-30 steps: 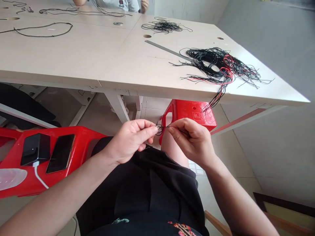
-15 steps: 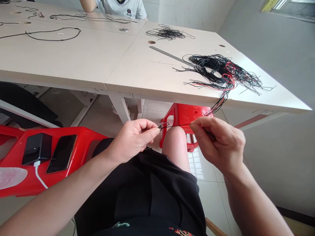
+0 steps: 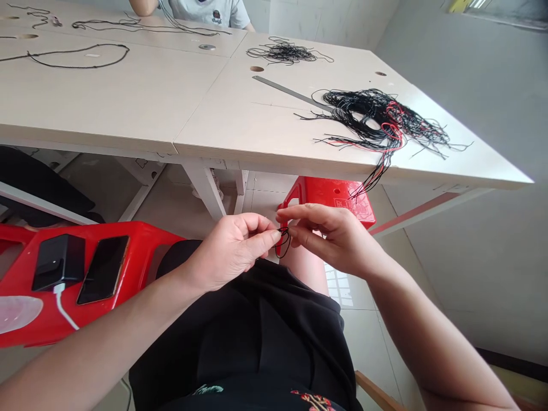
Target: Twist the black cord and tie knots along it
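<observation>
Over my lap, my left hand pinches a thin black cord between thumb and forefinger. Small loops of the cord stand out just past those fingertips. My right hand meets the loops from the other side, its thumb tip against the cord and its forefinger stretched out above. Whether the right fingers grip the cord firmly is hard to see. On the table beyond lies a large bundle of black cords with some red ones among them, a few ends hanging over the edge.
A metal ruler lies partly under the bundle. Farther back are a smaller tangle of cord and a looped cord. A red stool at left holds a phone and a black box. Another person sits opposite.
My right hand has come in leftward to my left fingertips, and the cord stretched between the hands is now gathered into small loops. My left hand keeps its pinch.
</observation>
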The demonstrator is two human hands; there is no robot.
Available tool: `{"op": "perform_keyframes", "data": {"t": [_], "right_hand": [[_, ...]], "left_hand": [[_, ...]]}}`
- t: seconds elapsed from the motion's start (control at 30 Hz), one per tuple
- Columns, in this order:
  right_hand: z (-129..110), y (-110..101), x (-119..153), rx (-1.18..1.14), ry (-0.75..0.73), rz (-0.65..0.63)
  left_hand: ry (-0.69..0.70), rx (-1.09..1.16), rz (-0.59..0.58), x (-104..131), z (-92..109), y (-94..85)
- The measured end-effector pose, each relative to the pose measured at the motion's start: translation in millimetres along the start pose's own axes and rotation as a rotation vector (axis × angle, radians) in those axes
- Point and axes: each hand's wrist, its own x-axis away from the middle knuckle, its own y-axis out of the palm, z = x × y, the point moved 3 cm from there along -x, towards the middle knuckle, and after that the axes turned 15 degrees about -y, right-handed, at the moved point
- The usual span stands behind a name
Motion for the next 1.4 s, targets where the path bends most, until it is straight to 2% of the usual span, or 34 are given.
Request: {"op": "perform_keyframes", "data": {"t": [0.1,0.27,0.33,0.5,0.67,0.8,0.9,1.0,1.07,1.23,1.4], "right_hand": [[-0.9,4.7,-1.3,-0.037,0.05,-0.002],[-5.0,3.1,-3.0,0.018,0.012,-0.002],[-4.5,4.4,-3.0,-0.038,0.024,0.032],[1.6,11.4,-0.4,-0.198,0.184,0.194],[0.7,19.9,-1.4,-0.107,0.252,0.286],[-0.3,22.9,-2.0,0.036,0.305,0.377],[-0.7,17.4,-3.4,-0.033,0.245,0.312],[-2.9,4.5,-6.0,-0.061,0.16,0.12],[-5.7,-5.0,-8.8,0.013,0.104,0.04],[-17.8,-14.5,-18.9,0.27,-0.094,0.044],[-27.5,-18.2,-30.3,0.363,-0.144,0.101]], "left_hand": [[-0.001,0.033,-0.013,0.6,-0.2,0.4],[-0.018,0.092,0.006,-0.9,-0.5,-1.2],[-0.033,0.137,-0.007,-1.2,0.3,-1.5],[-0.039,0.204,-0.023,-2.6,2.7,-1.4],[0.082,0.142,0.065,-4.4,1.6,-1.2],[0.233,-0.013,0.226,-0.8,4.9,-1.7],[0.291,-0.092,0.294,2.9,9.2,-3.2],[0.247,-0.104,0.229,3.3,10.1,-3.9],[0.213,-0.111,0.189,3.0,9.6,-3.5],[0.187,-0.081,0.154,2.3,7.8,1.4],[0.15,-0.058,0.127,2.3,4.1,4.0]]}}
